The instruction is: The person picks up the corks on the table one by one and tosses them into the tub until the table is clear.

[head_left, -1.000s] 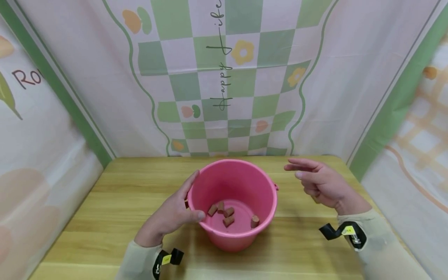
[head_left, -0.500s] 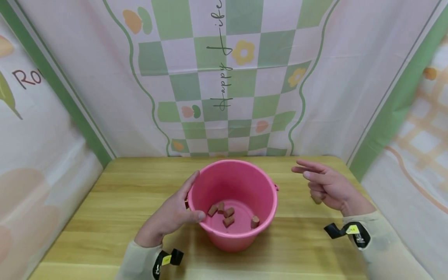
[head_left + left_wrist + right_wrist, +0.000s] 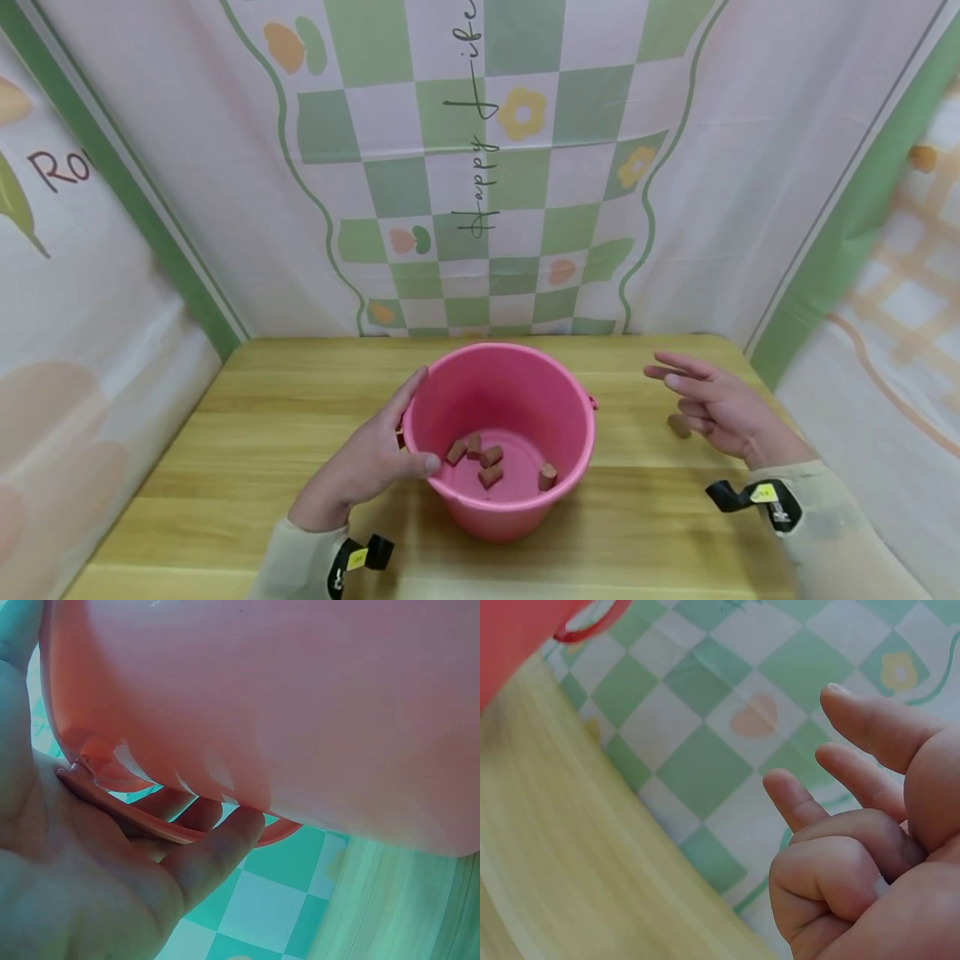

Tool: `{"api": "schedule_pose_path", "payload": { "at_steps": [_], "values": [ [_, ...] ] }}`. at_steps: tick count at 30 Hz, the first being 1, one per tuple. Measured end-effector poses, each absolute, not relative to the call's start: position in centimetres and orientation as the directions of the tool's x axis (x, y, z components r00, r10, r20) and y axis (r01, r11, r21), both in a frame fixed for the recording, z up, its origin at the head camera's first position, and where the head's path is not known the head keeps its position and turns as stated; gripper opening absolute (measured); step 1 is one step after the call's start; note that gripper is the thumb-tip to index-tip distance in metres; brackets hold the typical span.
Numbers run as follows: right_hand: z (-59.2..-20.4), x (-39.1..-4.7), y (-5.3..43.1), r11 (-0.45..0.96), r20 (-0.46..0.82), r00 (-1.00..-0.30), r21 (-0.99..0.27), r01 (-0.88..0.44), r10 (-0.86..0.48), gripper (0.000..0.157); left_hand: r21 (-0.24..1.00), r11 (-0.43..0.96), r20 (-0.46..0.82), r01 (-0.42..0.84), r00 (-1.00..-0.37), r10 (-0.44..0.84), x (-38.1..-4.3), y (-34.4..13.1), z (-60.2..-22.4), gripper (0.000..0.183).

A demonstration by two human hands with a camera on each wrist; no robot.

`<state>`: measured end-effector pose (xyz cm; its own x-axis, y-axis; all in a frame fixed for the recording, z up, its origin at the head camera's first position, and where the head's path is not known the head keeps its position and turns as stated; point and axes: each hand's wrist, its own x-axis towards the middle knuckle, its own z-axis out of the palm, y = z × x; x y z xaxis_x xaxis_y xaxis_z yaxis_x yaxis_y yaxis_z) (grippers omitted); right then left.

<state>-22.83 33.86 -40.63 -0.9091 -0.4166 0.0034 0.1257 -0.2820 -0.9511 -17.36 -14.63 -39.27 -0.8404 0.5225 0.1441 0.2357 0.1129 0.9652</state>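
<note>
The pink bucket stands upright on the table, its mouth facing my head camera. My left hand holds its left side, thumb over the rim and fingers outside. In the left wrist view, the pink handle hangs against that hand's palm and fingers. Several short brown cork-like pieces lie on the bucket's floor. To the bucket's right, my right hand hovers, thumb and two fingers extended, the other two bent; I see nothing held. Another brown piece lies beyond its bent fingers, partly covered by them.
The wooden table reaches back to a wall of green-and-white checked cloth. Printed cloth also hangs on the left side and the right side. A small handle lug sticks out from the bucket's right rim.
My right hand has drifted right and slightly nearer, uncovering more of the brown piece on the table. The left hand, bucket and pieces inside stay where they were.
</note>
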Motion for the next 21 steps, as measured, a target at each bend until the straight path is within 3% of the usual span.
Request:
{"api": "schedule_pose_path", "payload": {
  "at_steps": [12, 21],
  "values": [
    [-42.3, -23.1, 36.7, -0.274, -0.03, -0.918, -0.95, 0.15, -0.396, 0.039, 0.962, 0.133, 0.14, 0.241, -0.844, 0.518, -17.3, -14.6, -39.2, 0.107],
    [-43.5, -23.0, 38.1, -0.139, -0.124, -0.946, -0.975, 0.172, -0.299, 0.032, 0.961, 0.14, 0.135, 0.239, -0.845, 0.518, -17.3, -14.7, -39.2, 0.106]
  ]
}}
